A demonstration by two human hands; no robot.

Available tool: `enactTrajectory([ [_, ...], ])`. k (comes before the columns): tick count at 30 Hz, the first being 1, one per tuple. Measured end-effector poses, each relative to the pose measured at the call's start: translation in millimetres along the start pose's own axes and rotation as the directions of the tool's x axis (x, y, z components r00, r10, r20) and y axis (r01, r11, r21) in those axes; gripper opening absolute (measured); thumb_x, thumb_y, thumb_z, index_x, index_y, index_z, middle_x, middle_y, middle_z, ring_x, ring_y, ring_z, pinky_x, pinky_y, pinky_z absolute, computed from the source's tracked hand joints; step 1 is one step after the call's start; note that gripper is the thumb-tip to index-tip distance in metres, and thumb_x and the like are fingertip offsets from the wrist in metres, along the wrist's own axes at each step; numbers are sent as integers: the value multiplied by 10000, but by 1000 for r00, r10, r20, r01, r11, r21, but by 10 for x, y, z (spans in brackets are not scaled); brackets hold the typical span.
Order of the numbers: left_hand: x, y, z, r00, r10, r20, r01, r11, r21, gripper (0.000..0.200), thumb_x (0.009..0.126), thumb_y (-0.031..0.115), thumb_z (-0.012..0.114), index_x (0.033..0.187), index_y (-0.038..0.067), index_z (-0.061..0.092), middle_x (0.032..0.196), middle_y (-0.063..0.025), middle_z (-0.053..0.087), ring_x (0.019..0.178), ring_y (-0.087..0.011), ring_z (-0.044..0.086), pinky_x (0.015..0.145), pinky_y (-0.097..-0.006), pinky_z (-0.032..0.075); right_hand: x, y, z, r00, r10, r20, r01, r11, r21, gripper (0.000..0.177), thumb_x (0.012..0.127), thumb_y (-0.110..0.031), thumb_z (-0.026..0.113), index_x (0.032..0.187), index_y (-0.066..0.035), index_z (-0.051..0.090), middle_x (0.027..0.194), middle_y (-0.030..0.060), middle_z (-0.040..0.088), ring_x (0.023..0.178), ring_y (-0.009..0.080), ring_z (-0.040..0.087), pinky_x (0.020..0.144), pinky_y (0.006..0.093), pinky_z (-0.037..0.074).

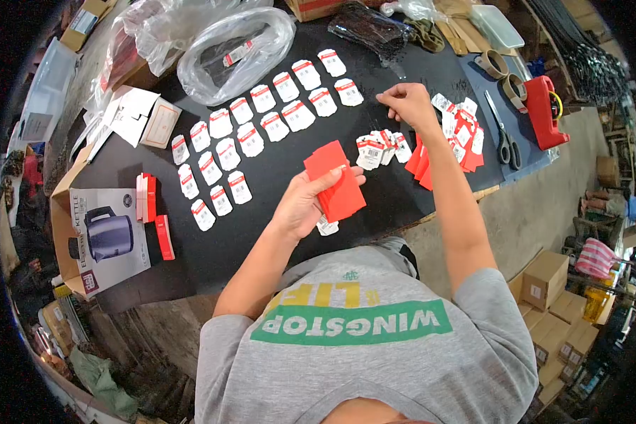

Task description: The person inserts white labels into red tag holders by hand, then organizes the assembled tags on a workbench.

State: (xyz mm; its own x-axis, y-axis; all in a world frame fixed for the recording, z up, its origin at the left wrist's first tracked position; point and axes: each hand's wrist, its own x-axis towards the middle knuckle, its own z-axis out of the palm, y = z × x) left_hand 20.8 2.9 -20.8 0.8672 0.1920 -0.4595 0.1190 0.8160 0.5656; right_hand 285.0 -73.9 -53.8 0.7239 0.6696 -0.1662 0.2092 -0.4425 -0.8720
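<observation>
Several red cards lie clamped in the left hand's grip, mid-frame, thumb on top. The right hand curls above the surface; whether it pinches anything, I can't tell. Far left, a box reads "KETTLE"; the shirt, "WINGSTOP".

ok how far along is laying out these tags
Partway, it seems. Tags in rows already look laid out. The left hand holds red cards; the right hand hovers over the table. Likely left to do: the small tag pile and the jumbled pile beside the scissors.
</observation>
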Motion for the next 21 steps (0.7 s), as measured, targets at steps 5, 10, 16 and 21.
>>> enactTrajectory([
  [5, 37, 75, -41, 990, 120, -68, -116, 991, 65, 316, 871, 158, 642, 1114, -23, 552, 1094, -175, 632, 987, -249, 638, 828, -383, 545, -74, -210, -122, 992, -104, -70, 117, 972, 202, 180, 815, -119, 675, 852, 57, 675, 706, 91, 663, 527, 126, 626, 447, 231, 470],
  [10, 133, 115, 33, 982, 171, -86, -161, 980, 115, 282, 852, 132, 665, 1070, -23, 577, 1026, -158, 655, 929, -241, 656, 782, -372, 557, -98, -388, -202, 959, -207, -191, 259, 918, 301, 197, 837, -114, 663, 915, 67, 669, 772, 99, 678, 602, 135, 657, 498, 226, 496],
  [16, 303, 51, 59, 948, 286, -139, -257, 947, 192, 269, 805, 83, 714, 1022, -24, 596, 965, -124, 668, 857, -200, 665, 749, -339, 558, -239, -662, -296, 894, -322, -311, 430, 808, 402, 162, 830, -70, 666, 941, 47, 683, 791, 93, 687, 636, 115, 649, 537, 208, 477],
  [21, 403, 93, 173, 917, 353, -187, -297, 916, 270, 302, 749, 54, 764, 1007, -16, 624, 931, -88, 675, 801, -141, 660, 718, -291, 556, -649, -973, -390, 918, -331, -216, 386, 872, 302, 141, 811, -73, 686, 915, 21, 704, 786, 68, 693, 671, 59, 605, 556, 181, 433],
])
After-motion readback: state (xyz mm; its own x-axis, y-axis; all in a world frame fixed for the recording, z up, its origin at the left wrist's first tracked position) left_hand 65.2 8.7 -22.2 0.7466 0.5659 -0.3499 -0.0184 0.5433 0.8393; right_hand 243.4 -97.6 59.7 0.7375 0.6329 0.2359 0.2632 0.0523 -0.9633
